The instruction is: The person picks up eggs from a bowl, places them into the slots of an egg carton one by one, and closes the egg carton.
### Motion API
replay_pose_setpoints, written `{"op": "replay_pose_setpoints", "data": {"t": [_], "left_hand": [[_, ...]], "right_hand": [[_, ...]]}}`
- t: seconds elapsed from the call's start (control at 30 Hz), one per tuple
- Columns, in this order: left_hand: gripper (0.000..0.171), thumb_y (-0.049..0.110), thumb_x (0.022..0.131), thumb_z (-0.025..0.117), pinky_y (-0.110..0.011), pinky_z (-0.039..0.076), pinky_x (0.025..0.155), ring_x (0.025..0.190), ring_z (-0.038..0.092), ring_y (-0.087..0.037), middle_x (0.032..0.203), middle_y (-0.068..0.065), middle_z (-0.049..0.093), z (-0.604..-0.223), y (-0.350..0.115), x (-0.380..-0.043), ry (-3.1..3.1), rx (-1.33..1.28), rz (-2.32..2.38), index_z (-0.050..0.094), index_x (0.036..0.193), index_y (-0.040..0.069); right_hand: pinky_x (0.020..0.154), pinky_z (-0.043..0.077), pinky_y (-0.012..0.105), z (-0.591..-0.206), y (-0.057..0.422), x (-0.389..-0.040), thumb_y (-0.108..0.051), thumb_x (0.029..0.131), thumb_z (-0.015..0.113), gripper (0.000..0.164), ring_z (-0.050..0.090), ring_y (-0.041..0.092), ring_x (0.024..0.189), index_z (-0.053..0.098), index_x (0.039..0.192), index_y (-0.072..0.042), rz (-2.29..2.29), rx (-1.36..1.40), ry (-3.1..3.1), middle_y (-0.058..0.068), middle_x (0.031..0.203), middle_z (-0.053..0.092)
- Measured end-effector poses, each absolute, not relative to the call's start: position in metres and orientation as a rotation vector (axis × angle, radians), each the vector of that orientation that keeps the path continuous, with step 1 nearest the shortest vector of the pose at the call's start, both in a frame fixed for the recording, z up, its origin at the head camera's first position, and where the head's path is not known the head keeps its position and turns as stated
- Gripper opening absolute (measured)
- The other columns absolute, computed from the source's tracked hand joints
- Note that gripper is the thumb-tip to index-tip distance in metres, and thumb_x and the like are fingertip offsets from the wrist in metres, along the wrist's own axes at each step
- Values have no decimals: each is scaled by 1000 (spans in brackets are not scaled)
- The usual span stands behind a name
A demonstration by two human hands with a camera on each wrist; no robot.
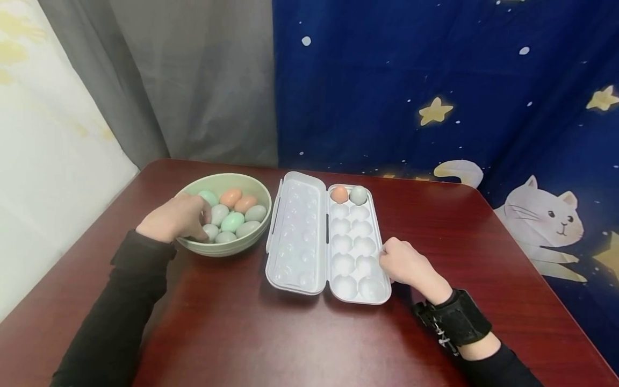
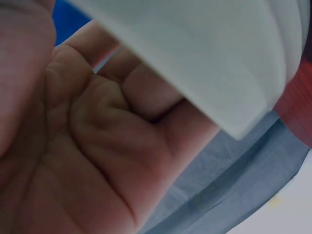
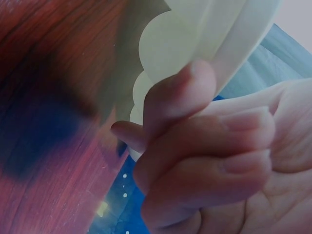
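Observation:
My left hand (image 1: pixel 179 215) reaches over the near-left rim of a pale green bowl (image 1: pixel 263 231) with its fingers down among the eggs. The bowl holds several green, grey and orange-brown eggs; a grey egg (image 1: pixel 210 232) lies beside the thumb. In the left wrist view the bowl's wall (image 2: pixel 209 58) hides the fingertips, so a grip on an egg cannot be confirmed. With curled fingers, my right hand (image 1: pixel 406 263) holds the right edge of an opened white egg carton (image 1: pixel 345 266). The right wrist view shows the fingers (image 3: pixel 209 131) bent at the carton's rim (image 3: pixel 239 48).
In the carton's far row sit an orange-brown egg (image 1: pixel 339 194) and a grey egg (image 1: pixel 358 195). The lid (image 1: pixel 296 236) lies open on the left, close to the bowl. Everything stands on a dark red wooden table (image 1: pixel 232 333), with curtains (image 1: pixel 367 97) behind it.

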State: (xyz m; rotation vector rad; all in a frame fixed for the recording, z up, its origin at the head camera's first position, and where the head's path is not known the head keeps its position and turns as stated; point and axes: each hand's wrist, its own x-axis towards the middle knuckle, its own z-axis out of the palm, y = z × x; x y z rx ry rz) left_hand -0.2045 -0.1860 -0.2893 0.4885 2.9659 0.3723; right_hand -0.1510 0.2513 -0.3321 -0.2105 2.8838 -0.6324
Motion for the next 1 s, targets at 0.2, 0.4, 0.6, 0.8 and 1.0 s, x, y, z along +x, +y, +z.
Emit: {"op": "replay_pose_setpoints", "data": {"t": [0.2,0.4,0.6,0.8,1.0], "left_hand": [[15,9,65,80,-37,45,63,69,50,-22,67,0,56,-290,-181,-207,2948,520,325,67,73,8],[23,17,66,85,-39,50,71,77,57,-21,81,-4,68,-291,-180,-207,2934,522,316,77,85,7],[32,16,66,85,-39,50,74,77,57,-20,88,-9,72,-292,-180,-207,2932,577,309,78,93,1],[34,15,69,81,-41,48,78,72,54,-18,93,-11,72,-291,-178,-206,2900,593,290,77,99,0],[27,17,73,77,-42,47,78,72,53,-20,84,-8,69,-291,-177,-206,2878,583,257,76,95,1]], "right_hand": [[48,44,34,-330,251,-150,-5,89,38,29,56,17,50,49,62,-8,-639,-208,2888,6,56,53],[48,44,34,-330,250,-150,-5,89,38,30,57,17,50,48,61,-9,-636,-200,2880,5,55,54],[48,43,34,-333,251,-151,-5,89,37,31,55,18,51,45,59,-10,-628,-194,2892,6,55,52],[48,43,34,-334,252,-152,-6,90,38,31,55,18,52,47,60,-10,-610,-196,2902,5,56,53],[49,44,35,-332,251,-150,-6,91,38,32,56,18,54,50,61,-9,-605,-210,2900,5,58,54]]}}
